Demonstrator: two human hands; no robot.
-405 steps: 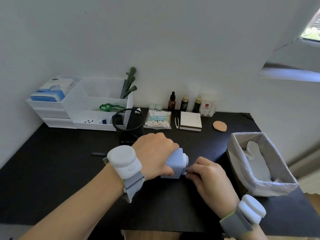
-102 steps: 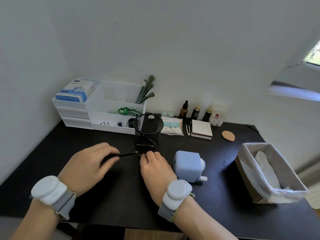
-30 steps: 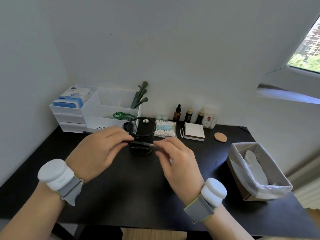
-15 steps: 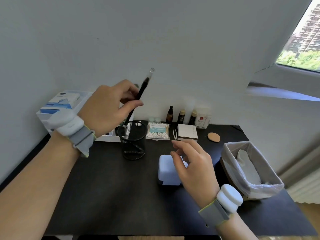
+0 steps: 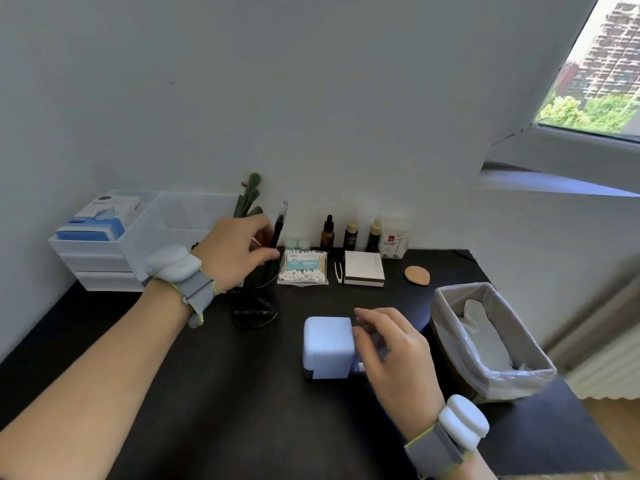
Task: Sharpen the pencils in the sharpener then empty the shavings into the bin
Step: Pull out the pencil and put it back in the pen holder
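My left hand (image 5: pixel 237 252) pinches a black pencil (image 5: pixel 278 230) with a clear cap, held nearly upright with its lower end inside the black mesh pencil cup (image 5: pixel 255 308). The light blue box sharpener (image 5: pixel 329 346) stands on the black desk (image 5: pixel 207 393) in the middle. My right hand (image 5: pixel 391 351) hovers at the sharpener's right side with relaxed, spread fingers and holds nothing; it hides the crank side. The bin (image 5: pixel 485 382), lined with a clear bag, stands at the right edge of the desk.
White drawer organiser (image 5: pixel 114 258) with a blue box and green brushes at the back left. Along the wall: cotton swab pack (image 5: pixel 304 268), tweezers, white notepad (image 5: pixel 364 268), small bottles (image 5: pixel 351 233), a tan pad (image 5: pixel 417 274). Window upper right.
My left hand has come down and lowered the pencil, tip first, into the mesh cup. My right hand has shifted to the sharpener's right side.
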